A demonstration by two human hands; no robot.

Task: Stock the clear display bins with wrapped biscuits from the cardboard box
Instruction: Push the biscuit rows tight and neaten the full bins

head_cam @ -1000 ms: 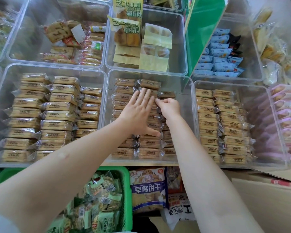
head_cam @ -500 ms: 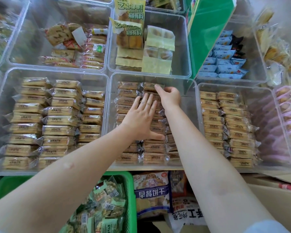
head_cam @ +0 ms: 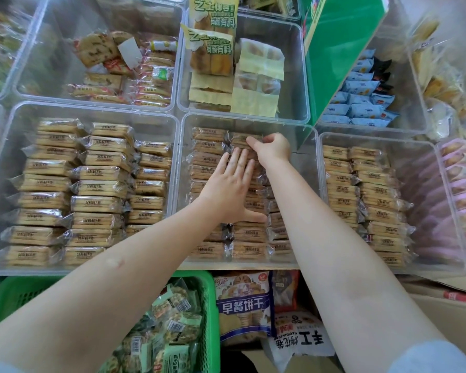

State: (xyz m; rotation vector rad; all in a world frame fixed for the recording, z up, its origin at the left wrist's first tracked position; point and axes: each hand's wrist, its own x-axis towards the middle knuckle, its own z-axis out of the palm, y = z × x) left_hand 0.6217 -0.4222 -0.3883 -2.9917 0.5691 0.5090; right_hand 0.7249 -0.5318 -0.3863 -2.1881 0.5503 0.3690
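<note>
Right hand (head_cam: 273, 149) has crept to the middle bin (head_cam: 304, 184)'s back edge, pinching a biscuit pack (head_cam: 244, 138); left hand (head_cam: 233, 191) stays flat, fingers straight; bare room right of the stacks.

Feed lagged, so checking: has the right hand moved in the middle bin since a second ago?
Yes. The right hand has moved toward the far wall of the middle bin, from mid-row up to the rearmost packets.

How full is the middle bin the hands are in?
Partly full. The middle bin holds rows of biscuit packs on its left; a bare strip stays along its right wall. Left hand presses flat on them.
</note>
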